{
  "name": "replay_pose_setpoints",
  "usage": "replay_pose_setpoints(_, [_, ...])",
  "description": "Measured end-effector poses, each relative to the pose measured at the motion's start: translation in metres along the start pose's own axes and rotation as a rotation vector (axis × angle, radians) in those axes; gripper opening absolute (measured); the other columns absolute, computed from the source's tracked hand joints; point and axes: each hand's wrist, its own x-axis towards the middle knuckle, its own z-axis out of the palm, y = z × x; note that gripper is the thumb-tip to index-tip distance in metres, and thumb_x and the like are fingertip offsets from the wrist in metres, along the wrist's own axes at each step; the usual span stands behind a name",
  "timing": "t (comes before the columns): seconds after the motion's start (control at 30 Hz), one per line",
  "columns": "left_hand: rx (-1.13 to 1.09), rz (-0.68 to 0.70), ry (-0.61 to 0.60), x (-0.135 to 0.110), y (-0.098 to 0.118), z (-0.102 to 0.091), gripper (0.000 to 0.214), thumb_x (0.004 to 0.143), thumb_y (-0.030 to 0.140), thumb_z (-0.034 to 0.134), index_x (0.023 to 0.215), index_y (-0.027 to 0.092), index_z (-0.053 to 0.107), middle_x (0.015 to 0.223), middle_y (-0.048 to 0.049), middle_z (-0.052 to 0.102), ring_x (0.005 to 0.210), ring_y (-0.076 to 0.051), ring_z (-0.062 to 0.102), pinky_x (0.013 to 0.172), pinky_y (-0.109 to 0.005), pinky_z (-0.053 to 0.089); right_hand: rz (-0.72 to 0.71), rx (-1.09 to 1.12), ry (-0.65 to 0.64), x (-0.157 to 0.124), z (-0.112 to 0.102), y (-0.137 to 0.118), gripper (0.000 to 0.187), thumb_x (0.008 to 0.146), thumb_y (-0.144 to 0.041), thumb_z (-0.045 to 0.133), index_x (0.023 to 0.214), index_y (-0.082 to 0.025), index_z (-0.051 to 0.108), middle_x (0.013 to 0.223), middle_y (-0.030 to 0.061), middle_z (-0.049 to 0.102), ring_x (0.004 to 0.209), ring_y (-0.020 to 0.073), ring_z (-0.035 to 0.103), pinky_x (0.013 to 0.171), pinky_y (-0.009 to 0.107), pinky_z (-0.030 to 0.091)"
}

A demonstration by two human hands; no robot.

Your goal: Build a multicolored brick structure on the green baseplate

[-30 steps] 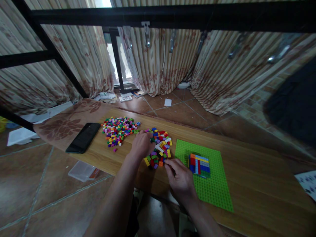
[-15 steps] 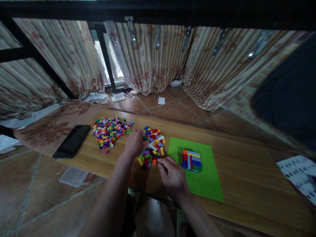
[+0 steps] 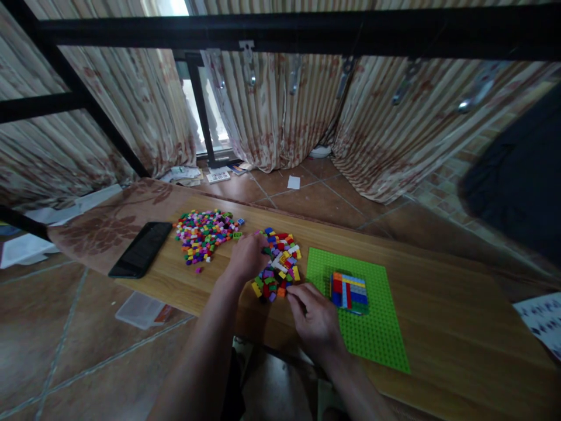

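At the left side of a pile of larger toy building bricks (image 3: 284, 257), my left hand (image 3: 249, 256) has its fingers curled down onto the bricks. A dark green brick shows by its fingertips; whether it is gripped is hidden. My right hand (image 3: 316, 316) is at the pile's near right edge, thumb and forefinger closed together beside an orange brick (image 3: 281, 291). Anything in that pinch is too small to make out. To the right lies a green baseplate (image 3: 377, 339), bearing a block of bricks (image 3: 349, 290) in red, blue, yellow, grey and white.
Small bricks (image 3: 205, 234) are heaped left of my left hand. A black phone (image 3: 141, 250) lies at the table's left end. On the floor are a clear plastic lid (image 3: 137, 310) and papers. A dark bar (image 3: 280, 35) crosses above, before the curtains (image 3: 280, 117).
The view has shifted, so the table and bricks appear slightly further right and lower. Both hands stay at nearly the same places by the pile. The block on the baseplate looks the same.
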Motion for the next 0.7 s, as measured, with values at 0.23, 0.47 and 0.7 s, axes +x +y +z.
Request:
replay_pose_setpoints(0.23, [0.013, -0.010, -0.007, 0.000, -0.001, -0.002, 0.032, 0.070, 0.004, 0.055, 0.094, 0.019, 0.071, 0.103, -0.0064, 0.073, 0.100, -0.021, 0.064, 0.089, -0.030, 0.048, -0.011, -0.007, -0.009, 0.000, 0.000, 0.001, 0.019, 0.094, -0.018, 0.050, 0.095, -0.021, 0.069, 0.089, 0.0042, 0.069, 0.081, 0.0163, 0.066, 0.075, 0.027, 0.051])
replay_pose_setpoints(0.47, [-0.042, -0.060, -0.022, 0.003, -0.006, -0.006, 0.041, 0.071, -0.001, 0.050, 0.101, 0.017, 0.071, 0.104, -0.0077, 0.074, 0.098, -0.019, 0.066, 0.084, -0.026, 0.047, -0.023, -0.015, -0.003, -0.001, 0.000, 0.003, 0.018, 0.093, -0.018, 0.051, 0.094, -0.020, 0.069, 0.087, 0.0043, 0.069, 0.080, 0.0165, 0.066, 0.075, 0.028, 0.051])
replay_pose_setpoints(0.7, [-0.008, -0.062, -0.001, 0.005, -0.001, -0.010, 0.033, 0.079, 0.004, 0.048, 0.096, 0.017, 0.072, 0.089, -0.0065, 0.074, 0.084, -0.018, 0.066, 0.073, -0.024, 0.046, -0.018, -0.014, -0.021, -0.001, -0.001, 0.003, 0.018, 0.094, -0.019, 0.051, 0.095, -0.021, 0.069, 0.087, 0.0042, 0.069, 0.080, 0.0167, 0.065, 0.075, 0.028, 0.051])
